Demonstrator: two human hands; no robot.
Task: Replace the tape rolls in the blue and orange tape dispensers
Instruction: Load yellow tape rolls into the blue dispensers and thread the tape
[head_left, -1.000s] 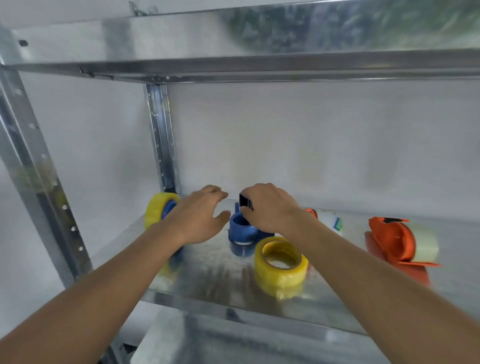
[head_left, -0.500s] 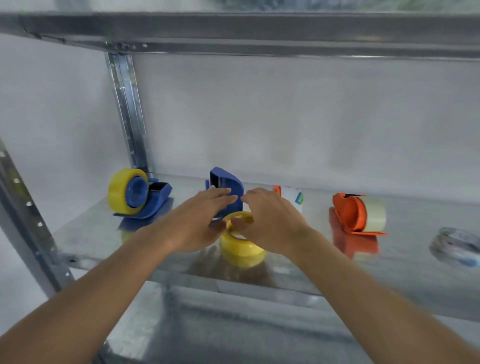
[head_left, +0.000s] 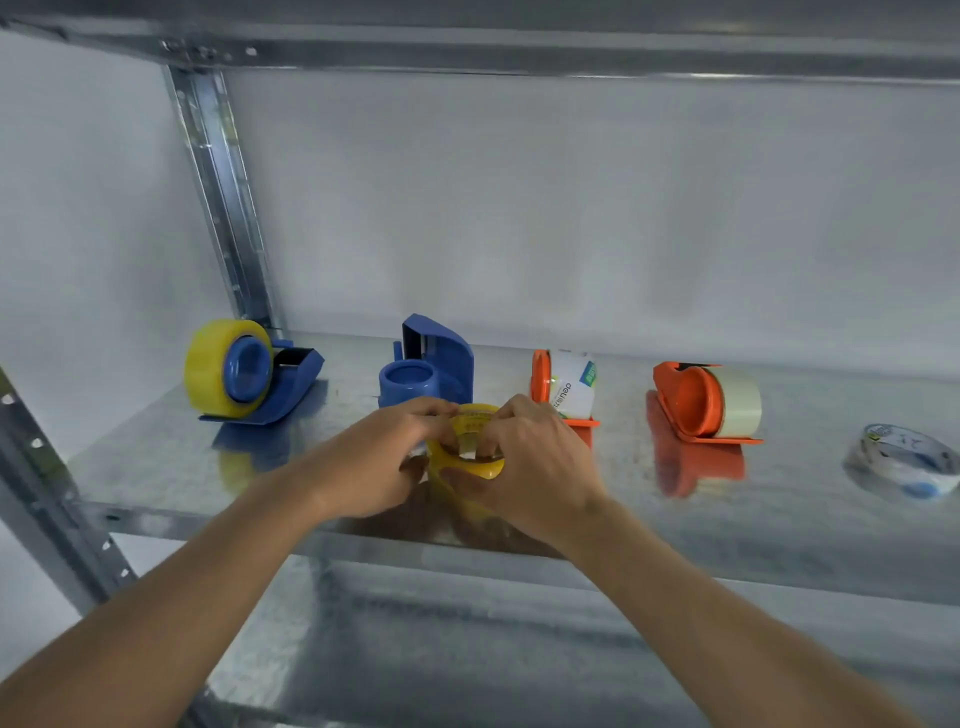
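A yellow tape roll is held between both hands just above the metal shelf, near its front edge. My left hand grips its left side and my right hand its right side, fingers over the top. Right behind stands an empty blue dispenser with a bare hub. A second blue dispenser at the far left carries a yellow roll. Two orange dispensers stand to the right: one with a white labelled roll, one with a pale roll.
A loose clear tape roll lies at the shelf's far right. A perforated steel upright rises at the back left and another at the front left. The upper shelf's beam runs overhead. A lower shelf lies below.
Both hands have left the blue dispenser and closed on the yellow roll, lifting it slightly off the shelf. My view has pulled back and shifted right, bringing the loose roll into view.
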